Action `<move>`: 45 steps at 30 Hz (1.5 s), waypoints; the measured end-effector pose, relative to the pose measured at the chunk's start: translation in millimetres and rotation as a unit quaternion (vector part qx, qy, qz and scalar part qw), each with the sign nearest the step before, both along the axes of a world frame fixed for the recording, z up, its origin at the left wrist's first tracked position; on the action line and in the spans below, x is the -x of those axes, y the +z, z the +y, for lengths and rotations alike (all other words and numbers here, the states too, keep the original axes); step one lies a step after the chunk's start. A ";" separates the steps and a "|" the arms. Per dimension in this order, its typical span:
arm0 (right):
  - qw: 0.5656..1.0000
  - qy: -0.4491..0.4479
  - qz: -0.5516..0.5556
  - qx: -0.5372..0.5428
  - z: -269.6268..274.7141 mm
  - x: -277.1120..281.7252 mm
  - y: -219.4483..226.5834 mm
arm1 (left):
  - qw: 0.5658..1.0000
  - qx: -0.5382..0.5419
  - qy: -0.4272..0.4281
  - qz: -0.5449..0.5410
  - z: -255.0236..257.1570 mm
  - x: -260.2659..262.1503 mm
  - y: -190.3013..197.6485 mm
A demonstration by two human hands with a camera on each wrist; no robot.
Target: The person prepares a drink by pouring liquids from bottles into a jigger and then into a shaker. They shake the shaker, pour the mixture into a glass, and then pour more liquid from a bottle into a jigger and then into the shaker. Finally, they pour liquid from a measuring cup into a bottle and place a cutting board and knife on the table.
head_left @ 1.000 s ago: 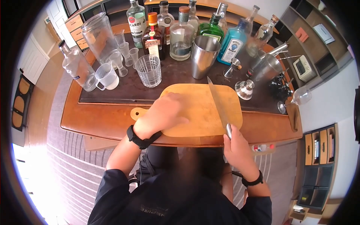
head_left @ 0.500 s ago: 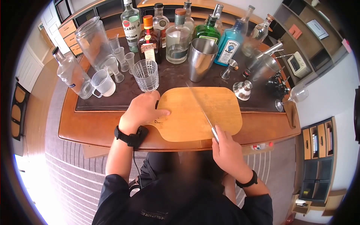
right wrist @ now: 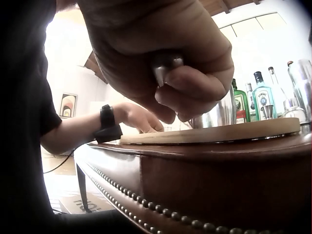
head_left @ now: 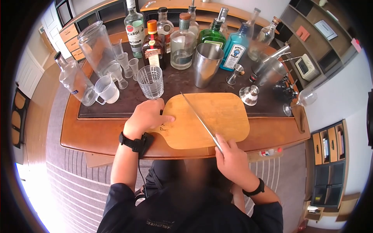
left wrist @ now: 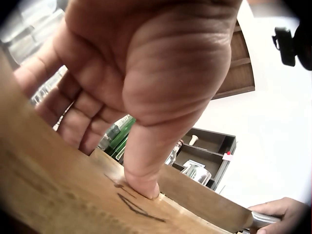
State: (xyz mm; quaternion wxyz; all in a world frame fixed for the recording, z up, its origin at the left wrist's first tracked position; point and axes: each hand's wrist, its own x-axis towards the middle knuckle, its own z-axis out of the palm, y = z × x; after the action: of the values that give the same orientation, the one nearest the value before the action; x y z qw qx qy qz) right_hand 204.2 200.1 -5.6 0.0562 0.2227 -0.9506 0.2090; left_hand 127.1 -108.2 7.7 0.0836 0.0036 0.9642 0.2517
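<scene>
Nearest the person, the right hand is curled tight around the metal handle of a long knife, fingers and thumb wrapped over it at the near edge of the wooden counter. The counter's front is dark polished wood with a row of round studs along its lower edge. The thin steel blade runs diagonally away and to the left across the cutting board, a pale, smooth-grained wooden slab with rounded corners that lies flat at the middle of the counter.

The left hand rests on the board's left end with fingers loosely bent, thumb tip pressed flat onto the wood beside a dark mark; it grips nothing.

Beyond the board lies a dark mat. On it stand a cut-pattern tumbler, a tall steel shaker tin, a small steel jigger and clear plastic measuring cups.

Farthest back is a row of bottles: a clear one labelled "BACARDI", a brown orange-capped one reading "COINTREAU", a green bottle and a pale blue "BOMBAY" bottle.
</scene>
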 end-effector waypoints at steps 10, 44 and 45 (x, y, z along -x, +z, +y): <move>0.989 0.037 -0.074 0.127 18.2 9.7 8.5 | 1.000 0.000 0.001 -0.017 0.9 1.8 2.2; 0.972 -0.131 -0.093 0.172 101.4 37.8 -7.3 | 0.986 0.049 -0.084 0.136 12.4 -9.0 -2.0; 0.974 -0.129 -0.091 0.165 100.6 36.8 -7.0 | 0.985 0.062 -0.094 0.127 16.0 -9.9 -1.0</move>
State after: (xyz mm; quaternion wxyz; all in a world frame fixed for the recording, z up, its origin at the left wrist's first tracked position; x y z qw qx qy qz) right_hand 167.4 300.7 -12.5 0.0320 0.0658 -0.9248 0.3734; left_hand 137.0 -92.2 6.7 -0.0156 0.1212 0.9761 0.1797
